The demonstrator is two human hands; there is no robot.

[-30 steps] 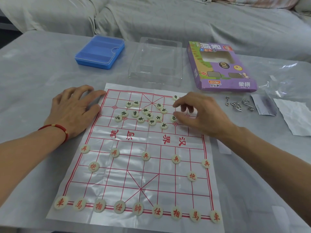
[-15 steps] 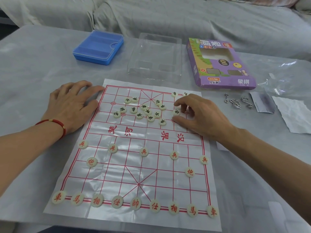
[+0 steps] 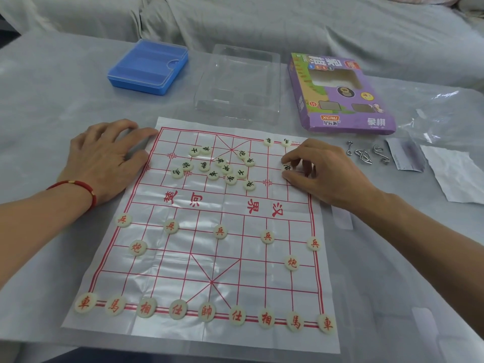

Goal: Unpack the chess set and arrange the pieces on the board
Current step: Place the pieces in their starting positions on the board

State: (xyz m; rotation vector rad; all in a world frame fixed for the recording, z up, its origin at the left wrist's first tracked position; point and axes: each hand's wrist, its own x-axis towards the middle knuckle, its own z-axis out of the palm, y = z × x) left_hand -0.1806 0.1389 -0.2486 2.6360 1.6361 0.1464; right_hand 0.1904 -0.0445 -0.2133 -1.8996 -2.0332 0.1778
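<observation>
Round red-lettered pieces [image 3: 206, 311] sit in neat rows on the shiny, creased paper board [image 3: 204, 260]. The right hand [image 3: 323, 174] pinches one black-lettered piece [image 3: 287, 167] by the far right edge. The left hand [image 3: 103, 158] lies flat, its grip loose, on the table [image 3: 47, 106].

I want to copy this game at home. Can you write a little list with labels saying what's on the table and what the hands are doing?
board: paper sheet with red grid, flat on the table
red pieces: all set out in rows on the near half
black pieces: most in a loose heap on the far half; two on the far edge line
right hand: fingertips pinching one black piece
left hand: flat, fingertips at the board's far left corner
behind board: blue case, clear tray, purple box
right side: metal ring puzzles
</observation>
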